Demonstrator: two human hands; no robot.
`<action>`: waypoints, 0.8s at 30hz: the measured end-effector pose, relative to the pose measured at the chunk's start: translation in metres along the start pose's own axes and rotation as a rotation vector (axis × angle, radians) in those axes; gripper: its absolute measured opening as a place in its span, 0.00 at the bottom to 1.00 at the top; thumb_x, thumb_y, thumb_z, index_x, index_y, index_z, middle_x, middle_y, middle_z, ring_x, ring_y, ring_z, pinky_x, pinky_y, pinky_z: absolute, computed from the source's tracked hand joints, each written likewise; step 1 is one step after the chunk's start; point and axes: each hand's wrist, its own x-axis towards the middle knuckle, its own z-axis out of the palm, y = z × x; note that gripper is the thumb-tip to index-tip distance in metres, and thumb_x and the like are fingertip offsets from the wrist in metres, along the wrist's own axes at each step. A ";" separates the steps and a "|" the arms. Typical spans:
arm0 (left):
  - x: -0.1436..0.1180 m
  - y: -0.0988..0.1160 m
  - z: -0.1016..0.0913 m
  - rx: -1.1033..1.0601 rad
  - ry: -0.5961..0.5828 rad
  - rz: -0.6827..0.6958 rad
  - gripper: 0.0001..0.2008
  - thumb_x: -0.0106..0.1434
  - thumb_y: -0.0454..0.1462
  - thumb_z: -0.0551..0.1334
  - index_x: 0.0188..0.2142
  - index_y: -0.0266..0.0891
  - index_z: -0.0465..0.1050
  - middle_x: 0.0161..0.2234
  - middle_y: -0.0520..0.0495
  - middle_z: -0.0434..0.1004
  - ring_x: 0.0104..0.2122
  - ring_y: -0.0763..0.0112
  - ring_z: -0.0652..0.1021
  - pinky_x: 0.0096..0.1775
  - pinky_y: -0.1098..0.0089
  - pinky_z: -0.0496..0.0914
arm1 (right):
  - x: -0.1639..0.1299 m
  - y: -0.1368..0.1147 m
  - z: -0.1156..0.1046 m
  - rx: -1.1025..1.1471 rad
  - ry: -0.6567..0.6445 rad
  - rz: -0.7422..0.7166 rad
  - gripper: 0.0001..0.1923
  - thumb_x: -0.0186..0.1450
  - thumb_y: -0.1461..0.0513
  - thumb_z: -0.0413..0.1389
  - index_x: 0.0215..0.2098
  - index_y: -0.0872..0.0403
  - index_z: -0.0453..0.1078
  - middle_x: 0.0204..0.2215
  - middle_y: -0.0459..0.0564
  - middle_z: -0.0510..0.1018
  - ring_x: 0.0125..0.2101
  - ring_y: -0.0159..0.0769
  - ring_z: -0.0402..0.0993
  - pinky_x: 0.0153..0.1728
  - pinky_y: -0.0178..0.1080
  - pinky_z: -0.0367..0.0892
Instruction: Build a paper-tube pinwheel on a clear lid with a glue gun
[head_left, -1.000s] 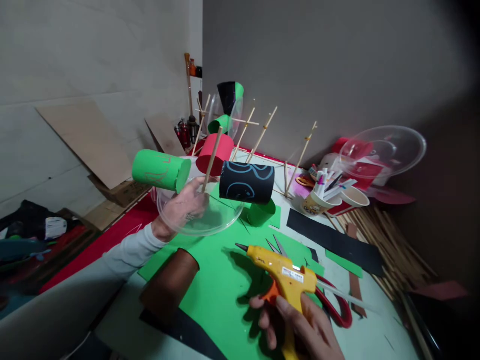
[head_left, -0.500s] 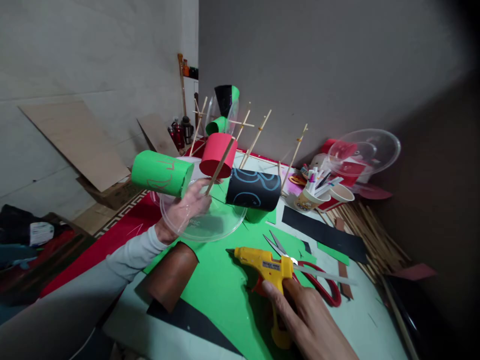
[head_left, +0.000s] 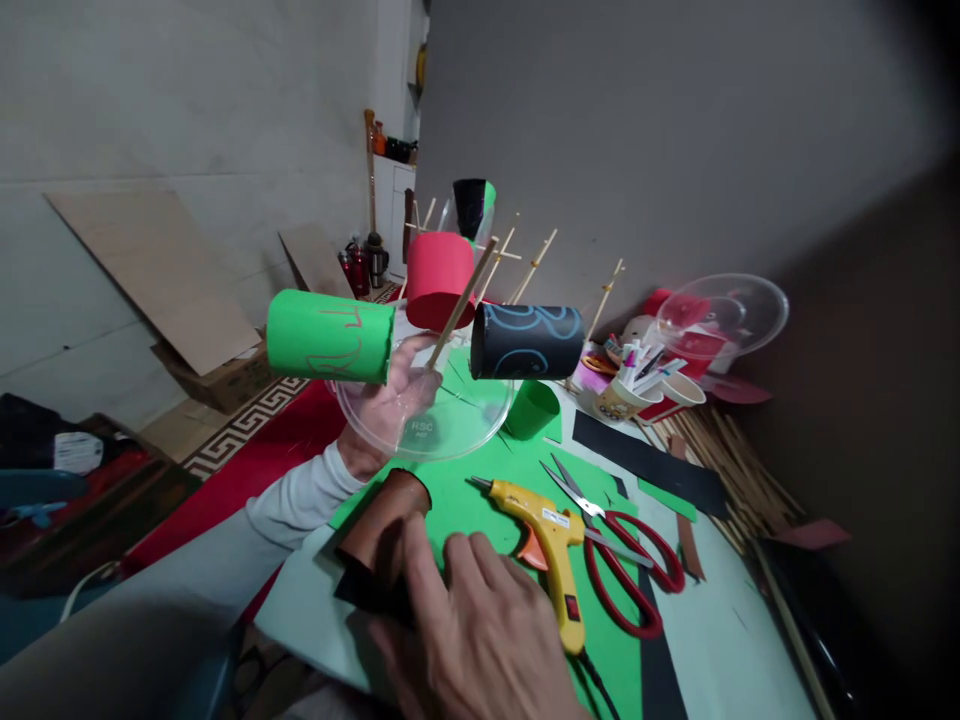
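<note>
My left hand [head_left: 397, 395] holds a clear plastic lid [head_left: 457, 440] up from behind and shows partly through it. Around the lid sit a green paper tube [head_left: 326, 335], a red paper tube [head_left: 441, 275] and a black paper tube [head_left: 529, 342] with blue drawn lines. A wooden stick [head_left: 469, 290] juts out from the lid's middle. My right hand [head_left: 480, 620] is at a brown paper tube [head_left: 382, 520] lying on the table, its fingers apart, the index finger at the tube's side. Its thumb is partly hidden. To its right lies a yellow glue gun [head_left: 551, 530].
Red-handled scissors [head_left: 634, 570] lie by the glue gun on a green sheet [head_left: 450, 490]. A green tube [head_left: 534, 410] stands behind. Farther right are a black strip [head_left: 649, 465], a cup of pens [head_left: 626, 395] and a bundle of wooden sticks [head_left: 750, 470].
My right hand has let go of the glue gun, now lying on the green sheet, and moved left to the brown tube. My left hand still holds the lid, and the view has shifted.
</note>
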 end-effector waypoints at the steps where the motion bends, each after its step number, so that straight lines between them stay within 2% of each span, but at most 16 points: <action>1: -0.001 0.001 0.000 0.006 0.010 0.008 0.26 0.61 0.49 0.71 0.54 0.43 0.67 0.22 0.59 0.62 0.19 0.77 0.60 0.21 0.74 0.56 | 0.008 -0.002 0.006 -0.001 -0.022 -0.013 0.30 0.68 0.51 0.59 0.62 0.59 0.65 0.29 0.52 0.79 0.27 0.46 0.79 0.23 0.44 0.74; 3: -0.002 0.002 -0.001 0.014 0.027 0.029 0.24 0.63 0.48 0.69 0.54 0.43 0.66 0.22 0.58 0.62 0.20 0.76 0.61 0.21 0.73 0.56 | 0.017 -0.001 0.015 -0.031 -0.056 -0.004 0.34 0.61 0.59 0.63 0.64 0.61 0.64 0.29 0.51 0.78 0.26 0.47 0.79 0.23 0.45 0.74; 6: -0.004 0.005 0.000 0.031 0.050 0.060 0.24 0.62 0.48 0.70 0.53 0.42 0.68 0.21 0.58 0.62 0.20 0.76 0.61 0.22 0.72 0.57 | 0.021 0.002 0.022 -0.073 -0.063 0.013 0.37 0.55 0.67 0.61 0.63 0.63 0.63 0.27 0.49 0.78 0.24 0.45 0.78 0.21 0.43 0.70; 12: -0.007 0.014 0.006 0.030 0.103 0.080 0.27 0.59 0.51 0.72 0.51 0.41 0.70 0.28 0.55 0.69 0.24 0.74 0.67 0.30 0.70 0.68 | 0.026 0.000 0.025 -0.030 0.012 0.044 0.26 0.63 0.58 0.61 0.56 0.61 0.64 0.28 0.48 0.78 0.25 0.42 0.78 0.25 0.43 0.69; 14: -0.007 0.014 0.006 0.004 0.104 0.079 0.28 0.57 0.52 0.73 0.51 0.42 0.70 0.29 0.54 0.71 0.25 0.73 0.69 0.31 0.70 0.70 | 0.030 0.003 0.029 -0.042 0.042 0.049 0.20 0.60 0.65 0.56 0.52 0.59 0.65 0.25 0.47 0.77 0.23 0.41 0.77 0.23 0.42 0.67; 16: -0.007 0.012 0.004 -0.020 0.100 0.079 0.27 0.58 0.50 0.73 0.51 0.43 0.70 0.30 0.53 0.73 0.26 0.72 0.70 0.31 0.70 0.71 | 0.031 0.010 0.031 -0.048 0.086 0.027 0.22 0.57 0.72 0.51 0.50 0.60 0.65 0.22 0.46 0.76 0.19 0.39 0.75 0.20 0.40 0.64; 18: -0.007 0.009 0.003 -0.025 0.105 0.082 0.25 0.60 0.49 0.72 0.52 0.45 0.71 0.29 0.54 0.71 0.26 0.72 0.70 0.31 0.70 0.70 | 0.026 0.021 0.026 -0.048 0.163 -0.013 0.22 0.60 0.75 0.47 0.53 0.63 0.65 0.21 0.45 0.76 0.18 0.37 0.75 0.19 0.39 0.63; 21: -0.009 0.007 0.003 0.009 0.138 0.083 0.23 0.62 0.50 0.70 0.54 0.46 0.72 0.24 0.56 0.65 0.24 0.72 0.68 0.31 0.69 0.70 | 0.005 0.038 0.005 -0.012 0.291 -0.123 0.17 0.70 0.72 0.48 0.56 0.68 0.66 0.23 0.48 0.79 0.23 0.36 0.78 0.24 0.36 0.69; 23: -0.012 0.009 0.005 0.043 0.157 0.093 0.23 0.63 0.49 0.70 0.54 0.46 0.73 0.27 0.54 0.71 0.26 0.71 0.70 0.34 0.68 0.72 | -0.012 0.046 -0.013 -0.019 0.319 -0.111 0.19 0.73 0.70 0.48 0.60 0.65 0.68 0.21 0.46 0.77 0.21 0.33 0.77 0.26 0.32 0.71; 24: -0.013 0.011 0.006 0.063 0.168 0.111 0.22 0.63 0.48 0.70 0.54 0.45 0.73 0.32 0.52 0.76 0.28 0.70 0.73 0.36 0.67 0.72 | -0.020 0.047 -0.021 -0.026 0.350 -0.082 0.20 0.75 0.68 0.48 0.62 0.63 0.69 0.18 0.43 0.74 0.17 0.30 0.74 0.22 0.31 0.68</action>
